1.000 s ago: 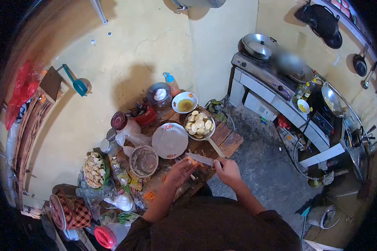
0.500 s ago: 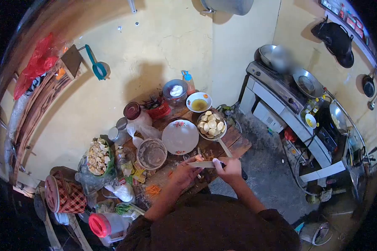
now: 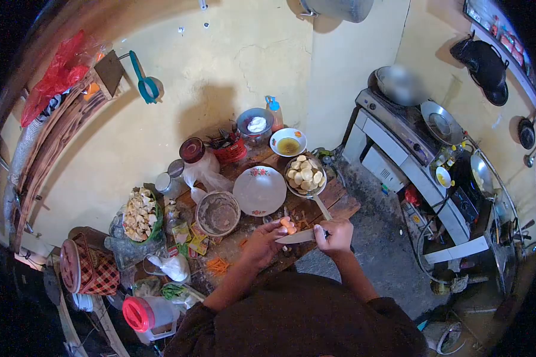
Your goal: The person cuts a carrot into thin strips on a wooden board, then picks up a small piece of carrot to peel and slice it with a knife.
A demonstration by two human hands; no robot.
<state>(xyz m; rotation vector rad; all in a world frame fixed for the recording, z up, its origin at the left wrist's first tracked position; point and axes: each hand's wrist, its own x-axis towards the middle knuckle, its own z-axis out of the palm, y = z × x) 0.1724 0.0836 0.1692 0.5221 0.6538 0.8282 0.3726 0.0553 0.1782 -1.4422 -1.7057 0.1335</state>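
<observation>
At the wooden table's front edge, my left hand pinches a small orange piece that looks like carrot between its fingertips. My right hand is closed round the handle of a knife, whose blade points left, just below the carrot. Orange shreds lie on the table left of my left hand. Beyond my hands stand a white plate with a floral rim, a flour-dusted bowl and a strainer of pale round slices.
A bowl of yellow liquid, a red basket and jars stand farther back. On the left are a heap of pale pieces and a red-lidded container. A stove with pans stands right.
The view has shifted slightly. The carrot piece is raised clearer of the blade, and more of the knife shows between my hands.
</observation>
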